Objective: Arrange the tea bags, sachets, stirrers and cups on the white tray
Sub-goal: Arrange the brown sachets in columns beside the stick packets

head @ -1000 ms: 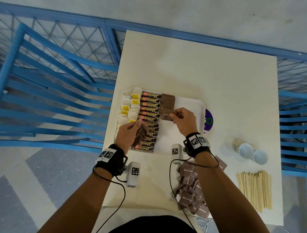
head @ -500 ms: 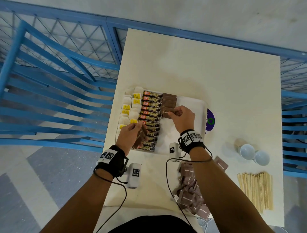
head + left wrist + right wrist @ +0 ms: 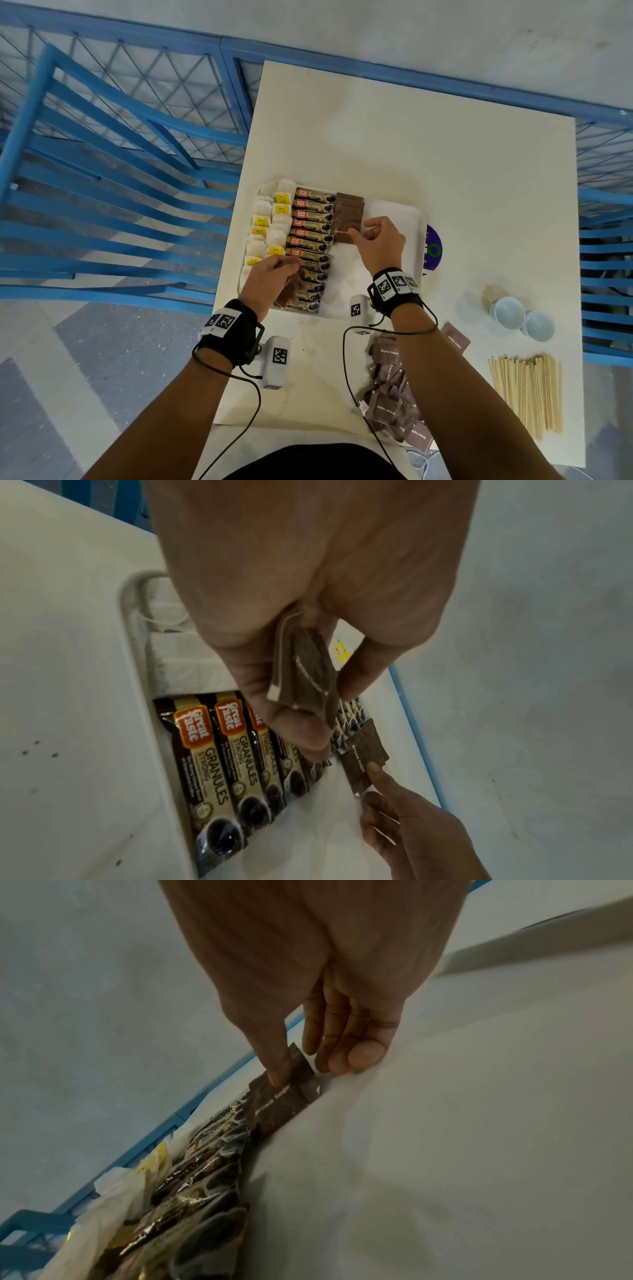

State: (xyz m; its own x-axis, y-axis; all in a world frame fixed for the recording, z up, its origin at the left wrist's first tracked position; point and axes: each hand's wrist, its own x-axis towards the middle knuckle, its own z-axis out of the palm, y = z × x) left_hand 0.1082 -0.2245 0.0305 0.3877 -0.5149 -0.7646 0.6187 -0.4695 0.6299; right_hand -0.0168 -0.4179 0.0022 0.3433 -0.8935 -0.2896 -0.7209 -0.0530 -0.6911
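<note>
A: Sugar sachet (image 3: 346, 230) goes down on the white tray (image 3: 394, 212) under the right hand (image 3: 378, 245), at the near end of the brown sugar column (image 3: 349, 209), just beside the coffee sticks (image 3: 310, 236). The forefinger presses the sachet flat while the other fingers curl against the tray liner; whether the thumb pinches it as well, I cannot tell.

B: And the left hand (image 3: 270, 279)?

A: It grips a small stack of spare sachets (image 3: 304, 677) between thumb and fingers, hovering over the coffee sticks toward 7 o'clock of the tray.

B: What could go wrong from here?

A: I judge 3 risks. The liner looks soft and wrinkled, so a sliding finger may drag the sachet askew or nudge the ones already laid. The left hand's stack is fanned and loosely aligned; one may slip out onto the coffee row. And the right wrist may brush the coffee sticks out of line on its way back.

B: What remains off the tray?

A: The loose sugar pile (image 3: 394, 390) at 6 o'clock on the counter (image 3: 411, 137), with the cups (image 3: 520, 320) and stirrers (image 3: 525, 394) at 4 o'clock. The tea bags (image 3: 265, 222) sit at the tray's 9 o'clock edge.
</note>
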